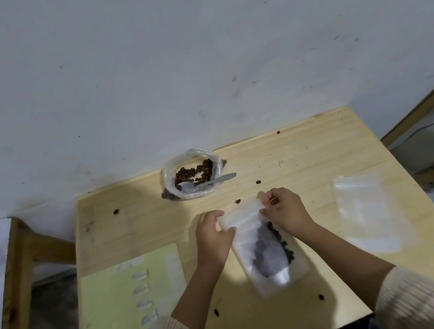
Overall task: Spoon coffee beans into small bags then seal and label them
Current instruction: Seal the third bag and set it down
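A small clear bag (274, 267) with dark coffee beans inside lies flat on the wooden table (309, 153). My left hand (212, 237) pinches the left end of its top strip. My right hand (284, 210) pinches the right end of the same strip. At the back stands an open clear plastic bag of coffee beans (192, 173) with a plastic spoon (207, 182) resting in it. A pale yellow-green label sheet (119, 306) with several stickers lies at the front left.
Empty clear bags (369, 213) lie on the right side of the table. Loose beans (258, 182) are scattered over the tabletop. A white wall rises behind the table. Wooden frames stand to the left (14, 287) and right (418, 111).
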A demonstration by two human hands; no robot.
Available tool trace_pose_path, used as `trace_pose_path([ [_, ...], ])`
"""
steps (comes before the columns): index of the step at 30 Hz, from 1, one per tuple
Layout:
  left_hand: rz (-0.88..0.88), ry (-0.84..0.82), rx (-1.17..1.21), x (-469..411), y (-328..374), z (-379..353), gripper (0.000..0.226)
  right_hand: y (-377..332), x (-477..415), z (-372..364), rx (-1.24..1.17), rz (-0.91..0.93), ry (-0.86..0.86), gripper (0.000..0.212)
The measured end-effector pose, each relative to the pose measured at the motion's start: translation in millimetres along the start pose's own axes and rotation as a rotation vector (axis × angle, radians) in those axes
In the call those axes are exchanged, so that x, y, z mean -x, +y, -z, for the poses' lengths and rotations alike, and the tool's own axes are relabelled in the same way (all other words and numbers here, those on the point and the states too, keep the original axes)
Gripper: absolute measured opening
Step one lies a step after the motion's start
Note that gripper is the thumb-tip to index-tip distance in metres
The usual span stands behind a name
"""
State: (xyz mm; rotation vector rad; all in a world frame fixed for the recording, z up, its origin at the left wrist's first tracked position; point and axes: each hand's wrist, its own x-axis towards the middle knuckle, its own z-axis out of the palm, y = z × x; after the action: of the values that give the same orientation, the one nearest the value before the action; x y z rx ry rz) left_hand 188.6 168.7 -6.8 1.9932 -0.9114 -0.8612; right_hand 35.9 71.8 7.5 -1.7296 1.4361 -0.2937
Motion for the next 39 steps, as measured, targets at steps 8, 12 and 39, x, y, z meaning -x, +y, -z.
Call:
trace_pose_path([
  [8,-0.290,-0.140,-0.050,-9.2,71.4,-53.8,0.016,40.2,3.2,67.8,-0.042,-0.041,0.266,0.007],
  [12,-0.317,-0.299,-0.060,-1.5,99.1,-115.9,0.020,91.6,19.5,117.7,0.052,-0.149,0.395,0.018],
  [39,-0.251,-0.116,0.429,-1.9,162.3,-118.1,0.064,23.2,-18.9,162.9,-0.444,0.128,0.416,0.037],
])
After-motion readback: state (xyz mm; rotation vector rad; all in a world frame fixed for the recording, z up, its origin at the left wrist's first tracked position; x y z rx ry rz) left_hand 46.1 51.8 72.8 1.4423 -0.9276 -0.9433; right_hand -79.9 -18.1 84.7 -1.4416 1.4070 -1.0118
